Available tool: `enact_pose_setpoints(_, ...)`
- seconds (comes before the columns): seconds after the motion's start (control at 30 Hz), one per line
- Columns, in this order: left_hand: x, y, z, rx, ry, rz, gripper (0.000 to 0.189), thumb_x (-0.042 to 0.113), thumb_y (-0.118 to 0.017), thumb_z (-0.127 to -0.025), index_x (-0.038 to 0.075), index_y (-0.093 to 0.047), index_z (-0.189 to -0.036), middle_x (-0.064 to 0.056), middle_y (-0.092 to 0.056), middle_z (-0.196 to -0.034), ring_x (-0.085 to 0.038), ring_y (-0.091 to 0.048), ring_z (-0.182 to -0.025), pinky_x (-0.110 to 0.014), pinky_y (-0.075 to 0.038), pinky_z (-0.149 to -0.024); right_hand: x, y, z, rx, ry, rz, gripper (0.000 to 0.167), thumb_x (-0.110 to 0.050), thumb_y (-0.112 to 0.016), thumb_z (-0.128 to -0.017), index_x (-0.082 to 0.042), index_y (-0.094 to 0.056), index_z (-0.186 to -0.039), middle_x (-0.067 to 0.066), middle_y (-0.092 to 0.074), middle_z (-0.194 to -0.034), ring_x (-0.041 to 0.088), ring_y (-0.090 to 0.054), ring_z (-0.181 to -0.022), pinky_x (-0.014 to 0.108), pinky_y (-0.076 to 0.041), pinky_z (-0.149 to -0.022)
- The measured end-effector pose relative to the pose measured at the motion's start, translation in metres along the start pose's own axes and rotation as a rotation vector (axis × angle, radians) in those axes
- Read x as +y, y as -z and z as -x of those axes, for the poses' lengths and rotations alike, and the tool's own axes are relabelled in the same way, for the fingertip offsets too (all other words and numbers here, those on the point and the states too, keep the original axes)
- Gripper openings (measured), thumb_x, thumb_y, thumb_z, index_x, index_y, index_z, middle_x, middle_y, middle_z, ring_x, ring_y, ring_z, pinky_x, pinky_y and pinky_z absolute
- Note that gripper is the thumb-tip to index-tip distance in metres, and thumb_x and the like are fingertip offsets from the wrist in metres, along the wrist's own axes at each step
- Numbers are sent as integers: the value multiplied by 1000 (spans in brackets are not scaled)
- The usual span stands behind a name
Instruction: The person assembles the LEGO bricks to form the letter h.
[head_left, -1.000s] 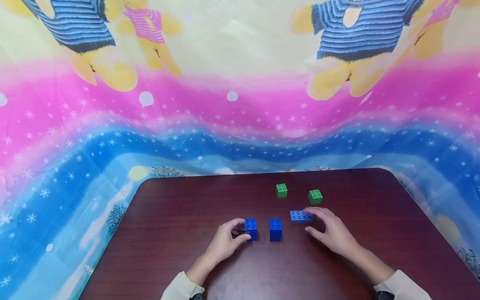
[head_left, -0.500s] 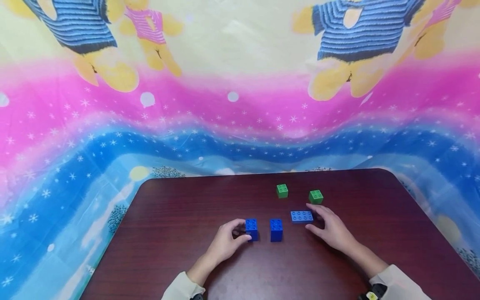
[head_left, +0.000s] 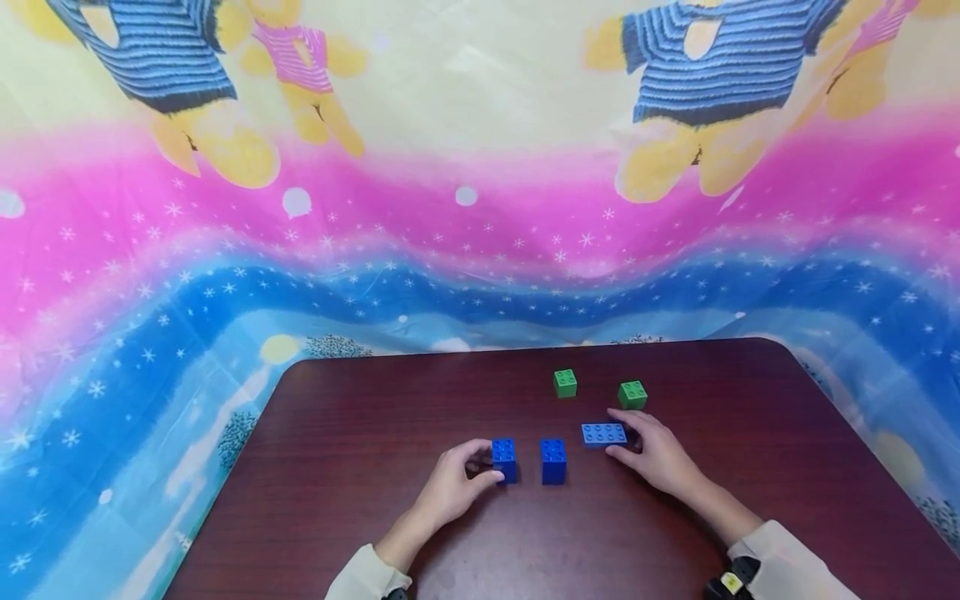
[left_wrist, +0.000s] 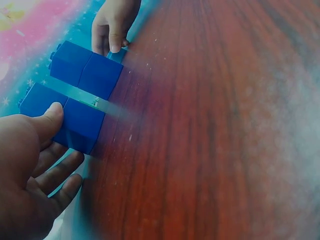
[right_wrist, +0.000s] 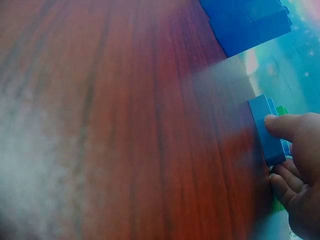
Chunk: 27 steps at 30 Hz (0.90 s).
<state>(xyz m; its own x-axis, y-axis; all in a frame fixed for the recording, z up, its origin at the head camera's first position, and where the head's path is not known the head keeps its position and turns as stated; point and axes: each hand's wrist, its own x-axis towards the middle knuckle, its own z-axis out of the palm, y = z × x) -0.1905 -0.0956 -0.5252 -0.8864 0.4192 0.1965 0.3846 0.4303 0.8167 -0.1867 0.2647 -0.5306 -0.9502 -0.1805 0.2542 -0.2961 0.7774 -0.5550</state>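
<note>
My left hand holds the left dark blue brick stack, thumb on its near face and a finger behind. In the left wrist view, that stack shows two bricks high, upright, the other fingers spread below. A similar dark blue stack stands just to its right, apart from it. Farther right lies a flat light blue brick with two rows of studs. Around its right end is my right hand; in the right wrist view, the thumb presses the light blue brick's near face. The fingers behind are partly hidden.
Toward the back of the dark reddish-brown table sit two small green bricks, one left and one right, the latter close behind my right fingers. A printed curtain hangs beyond the table's far edge.
My right fingers lifted off the light blue brick's top to behind it, then the hand came slightly left around its right end. My left hand keeps its hold on the left stack.
</note>
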Motion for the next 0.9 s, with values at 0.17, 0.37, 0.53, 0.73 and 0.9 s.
enact_pose_setpoints(0.17,0,0,0,3,-5,5,36,16,-80,-89,4,-68,-121,-6,-74,-105,-19,-71,-93,-31,-58,-83,1,-2,-2,-2,7,15,56,-16,-83,-87,-4,-62,-137,15,-63,-129,20,-58,-95,32,-52,-72)
enact_pose_setpoints(0.37,-1,0,0,7,-19,10,36,15,-80,-89,3,-68,-121,-6,-74,-105,-18,-71,-93,-31,-58,-82,-1,-2,-3,4,14,20,49,-14,-82,-87,-4,-66,-132,13,-66,-124,27,-62,-108,44,-56,-83)
enact_pose_setpoints(0.53,-1,-1,0,3,-6,9,37,16,-80,-90,4,-68,-122,-6,-74,-105,-17,-71,-93,-31,-58,-83,-1,-3,-3,8,3,9,45,-14,-82,-87,-5,-68,-129,11,-67,-120,29,-62,-110,49,-55,-88)
enact_pose_setpoints(0.73,0,0,1,-1,4,5,36,16,-80,-90,5,-68,-122,-4,-74,-104,-16,-70,-93,-31,-58,-83,0,-4,-1,14,-2,0,43,-14,-83,-86,-8,-70,-126,6,-68,-115,22,-62,-102,43,-56,-82)
enact_pose_setpoints(0.9,0,-1,1,-2,3,9,36,16,-80,-89,5,-68,-122,-4,-74,-104,-15,-70,-93,-31,-58,-83,1,-2,1,15,-10,-12,42,-15,-83,-86,-9,-70,-126,3,-68,-113,19,-62,-98,40,-56,-80)
